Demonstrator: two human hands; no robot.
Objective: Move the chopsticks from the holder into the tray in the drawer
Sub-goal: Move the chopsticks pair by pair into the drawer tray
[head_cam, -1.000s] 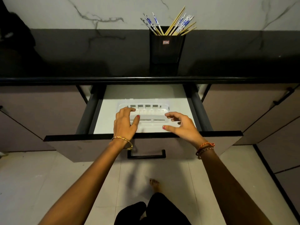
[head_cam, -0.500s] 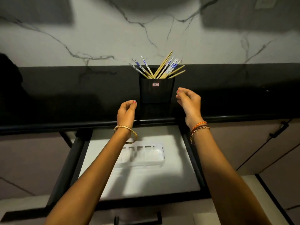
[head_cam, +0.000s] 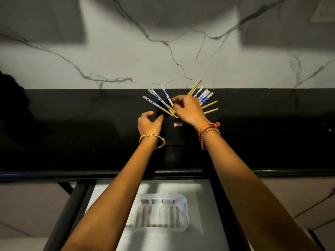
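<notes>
A black square holder [head_cam: 174, 131] stands on the black counter against the wall. Several chopsticks [head_cam: 203, 96], plain wooden and blue-and-white patterned, fan out of its top. My left hand [head_cam: 149, 123] grips the holder's left side, thumb on its front edge. My right hand [head_cam: 188, 109] reaches over the holder's mouth, its fingers curled among the chopsticks and pinching some near the middle. Below, the white slotted tray [head_cam: 183, 214] lies in the open drawer [head_cam: 199, 238], partly hidden by my left forearm.
The black counter [head_cam: 72, 138] runs left and right, with a rounded front edge above the drawer. A white marble wall [head_cam: 126, 60] rises behind. Cabinet fronts [head_cam: 290, 200] flank the drawer on both sides.
Both hands rose from the tray in the drawer to the counter. The left one now grips the holder; the right one has closed its fingers among the chopsticks.
</notes>
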